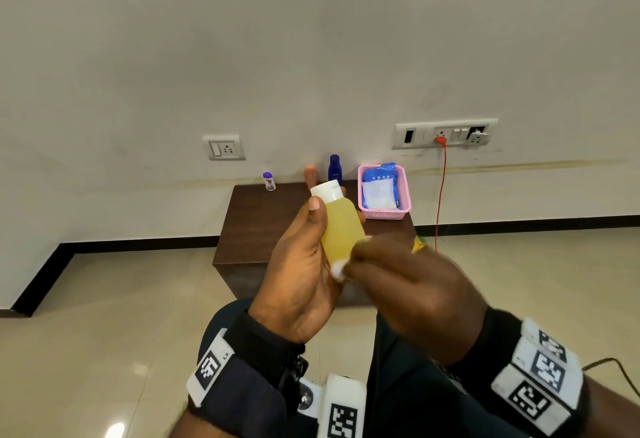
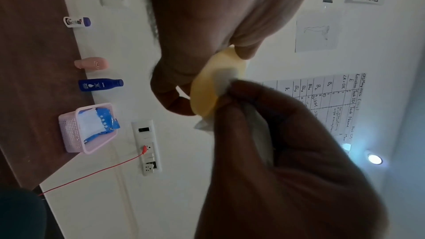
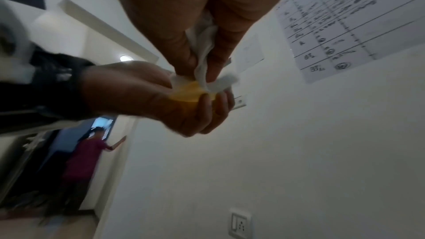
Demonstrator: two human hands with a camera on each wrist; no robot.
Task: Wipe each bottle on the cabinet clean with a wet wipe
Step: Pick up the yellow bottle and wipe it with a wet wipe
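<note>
My left hand [image 1: 304,257] grips a yellow bottle [image 1: 341,226] with a white cap, held upright in the air in front of the cabinet [image 1: 256,226]. My right hand [image 1: 391,271] pinches a white wet wipe [image 1: 338,269] against the bottle's lower end; the hand is blurred. The left wrist view shows the bottle's base [image 2: 207,86] with the wipe [image 2: 224,81] pressed on it. In the right wrist view the wipe [image 3: 207,64] hangs crumpled between my fingers over the bottle [image 3: 186,93]. A blue bottle [image 1: 334,169], a pink bottle [image 1: 311,175] and a small white bottle [image 1: 269,181] stand at the cabinet's back.
A pink basket [image 1: 384,212] with a blue wipes pack [image 1: 379,188] sits on the cabinet's right side. A red cable [image 1: 440,195] hangs from the wall socket panel [image 1: 445,134] to the floor. A person in a maroon shirt [image 3: 85,159] stands in a doorway.
</note>
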